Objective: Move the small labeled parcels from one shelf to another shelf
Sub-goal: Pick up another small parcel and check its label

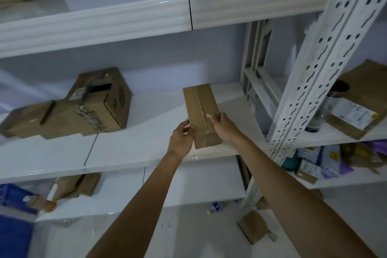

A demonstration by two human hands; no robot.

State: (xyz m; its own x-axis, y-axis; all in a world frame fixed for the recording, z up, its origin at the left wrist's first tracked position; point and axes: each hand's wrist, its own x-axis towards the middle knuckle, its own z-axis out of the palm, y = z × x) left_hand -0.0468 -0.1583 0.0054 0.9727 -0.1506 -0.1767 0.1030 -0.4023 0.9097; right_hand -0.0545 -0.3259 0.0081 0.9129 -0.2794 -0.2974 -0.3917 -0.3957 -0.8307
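Observation:
A small brown cardboard parcel [200, 109], taped along its middle, lies on the white middle shelf [136, 144] near its front edge. My left hand [181, 137] grips the parcel's near left corner. On the parcel's right side, my right hand [224, 124] holds it with fingers over the top. Both arms reach up from below. No label shows on the parcel's visible faces.
A larger worn cardboard box [98, 100] and a flat carton [31, 120] lie to the left on the same shelf. A perforated white upright [314, 73] stands at the right. Beyond it are labeled packages [354, 111] and a dark jar [335, 98]. Lower shelves hold mixed parcels.

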